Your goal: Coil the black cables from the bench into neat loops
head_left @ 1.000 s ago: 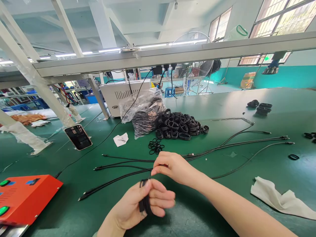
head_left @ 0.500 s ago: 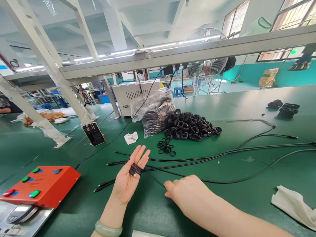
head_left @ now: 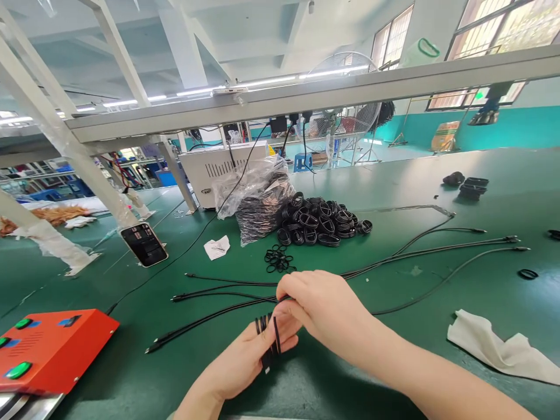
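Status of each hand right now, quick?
Left hand: partly closed, holding a looped black cable.
Right hand: closed, apparently pinching the same cable above the left hand.

Coiled cable partly hidden by hands, orange box cut off, phone screen seemingly illegible

Windows: blown-out daylight, 1–2 o'clk.
Ceiling tubes: lit, glaring strip, 11–12 o'clk.
Worktop: bright overall; pale sheen 2–3 o'clk, soft shadow 5–6.
Held cable: deep blacks, plug end sl. soft.
Red box: wide-angle stretch, 8 o'clk.
Bkgd racks: fine detail mushy, approx. 9 o'clk.
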Demonstrator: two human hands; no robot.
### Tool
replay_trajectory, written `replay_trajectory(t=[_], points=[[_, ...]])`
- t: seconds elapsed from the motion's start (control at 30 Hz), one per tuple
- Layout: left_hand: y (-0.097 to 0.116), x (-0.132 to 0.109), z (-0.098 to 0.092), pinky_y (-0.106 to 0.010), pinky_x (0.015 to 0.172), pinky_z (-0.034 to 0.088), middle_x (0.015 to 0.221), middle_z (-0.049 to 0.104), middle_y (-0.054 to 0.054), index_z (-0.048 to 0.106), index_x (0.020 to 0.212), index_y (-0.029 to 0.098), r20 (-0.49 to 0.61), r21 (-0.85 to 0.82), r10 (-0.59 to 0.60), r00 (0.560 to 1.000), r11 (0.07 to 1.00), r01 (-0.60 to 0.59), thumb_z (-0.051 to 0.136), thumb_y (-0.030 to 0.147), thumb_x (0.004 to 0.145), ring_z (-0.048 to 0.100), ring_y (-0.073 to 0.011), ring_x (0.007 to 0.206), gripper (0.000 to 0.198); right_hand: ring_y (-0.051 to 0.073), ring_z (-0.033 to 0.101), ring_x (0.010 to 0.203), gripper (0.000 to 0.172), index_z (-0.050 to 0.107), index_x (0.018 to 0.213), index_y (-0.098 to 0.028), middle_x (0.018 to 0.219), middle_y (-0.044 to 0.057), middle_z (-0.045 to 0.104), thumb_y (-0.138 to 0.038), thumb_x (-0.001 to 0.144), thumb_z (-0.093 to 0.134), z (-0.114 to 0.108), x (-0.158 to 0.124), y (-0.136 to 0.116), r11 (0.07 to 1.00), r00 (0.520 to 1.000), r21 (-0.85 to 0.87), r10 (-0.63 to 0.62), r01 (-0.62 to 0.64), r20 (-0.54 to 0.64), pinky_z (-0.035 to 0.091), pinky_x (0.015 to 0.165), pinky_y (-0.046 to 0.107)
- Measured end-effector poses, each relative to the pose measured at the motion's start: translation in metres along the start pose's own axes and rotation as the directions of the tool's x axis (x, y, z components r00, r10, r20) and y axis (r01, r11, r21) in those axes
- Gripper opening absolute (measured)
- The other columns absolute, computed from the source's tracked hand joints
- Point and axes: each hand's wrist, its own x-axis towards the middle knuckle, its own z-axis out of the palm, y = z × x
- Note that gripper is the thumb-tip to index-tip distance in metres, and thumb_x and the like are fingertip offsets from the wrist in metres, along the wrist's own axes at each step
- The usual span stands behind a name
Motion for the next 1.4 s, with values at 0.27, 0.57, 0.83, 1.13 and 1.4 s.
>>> replay_trajectory(t=[0.27, 0.57, 0.83, 1.13, 1.4], points=[[0.009, -0.005, 0.004, -0.054, 0.108, 0.038, 0.133, 0.063, -0.018, 0.069, 0.118, 0.015, 0.036, 0.061, -0.035, 0.999, 0.998, 0.033, 0.045, 0.040, 0.096, 0.054, -0.0349, 0.127, 0.041, 0.012, 0.058, 0.069, 0.014, 0.064, 0.076, -0.023, 0.076, -0.005, 0.069, -0.022, 0.088, 0.056, 0.010, 0.016, 0.019, 0.895, 0.982, 0.408, 0.189, -0.181, 0.022, 0.035, 0.063, 0.024], [0.010, -0.003, 0.021, -0.044, 0.097, 0.049, 0.059, 0.076, -0.009, 0.076, 0.093, 0.013, -0.054, 0.076, -0.025, 0.998, 0.997, 0.029, 0.046, 0.038, 0.097, 0.069, -0.0295, 0.105, 0.039, 0.012, 0.052, 0.061, 0.017, 0.067, 0.079, -0.022, 0.064, -0.004, 0.062, -0.032, 0.088, 0.057, 0.027, 0.019, 0.022, 0.803, 0.966, 0.544, 0.250, -0.244, 0.065, 0.035, 0.059, 0.024], [0.024, -0.012, 0.005, -0.022, 0.076, 0.057, 0.090, 0.081, -0.006, 0.072, 0.114, 0.022, -0.193, -0.181, 0.045, 0.980, 0.980, -0.081, 0.055, 0.027, 0.094, 0.075, -0.0165, 0.083, 0.027, 0.015, 0.061, 0.079, 0.023, 0.063, 0.087, -0.016, 0.084, 0.003, 0.066, -0.019, 0.090, 0.040, 0.049, 0.010, 0.009, 0.521, 0.942, 0.810, -0.033, -0.268, 0.333, 0.047, 0.071, 0.027], [0.009, -0.010, -0.004, -0.024, 0.066, 0.052, 0.061, 0.076, -0.003, 0.061, 0.130, 0.017, 0.010, -0.173, 0.053, 0.999, 0.984, -0.051, 0.056, 0.027, 0.093, 0.070, -0.0156, 0.061, 0.038, 0.014, 0.059, 0.076, 0.036, 0.055, 0.063, -0.017, 0.071, 0.002, 0.060, -0.013, 0.090, 0.031, 0.052, 0.011, 0.007, 0.426, 0.897, 0.894, -0.329, -0.139, 0.297, 0.047, 0.076, 0.027], [0.008, -0.014, -0.010, -0.021, 0.066, 0.052, 0.090, 0.080, -0.016, 0.072, 0.112, 0.010, 0.143, -0.079, -0.055, 0.988, 0.995, 0.067, 0.064, 0.024, 0.088, 0.075, -0.0171, 0.066, 0.029, 0.017, 0.062, 0.087, 0.029, 0.059, 0.112, -0.017, 0.104, 0.005, 0.068, -0.015, 0.083, 0.055, 0.066, 0.009, 0.014, 0.740, 0.924, 0.667, -0.190, -0.087, 0.331, 0.048, 0.075, 0.025]])
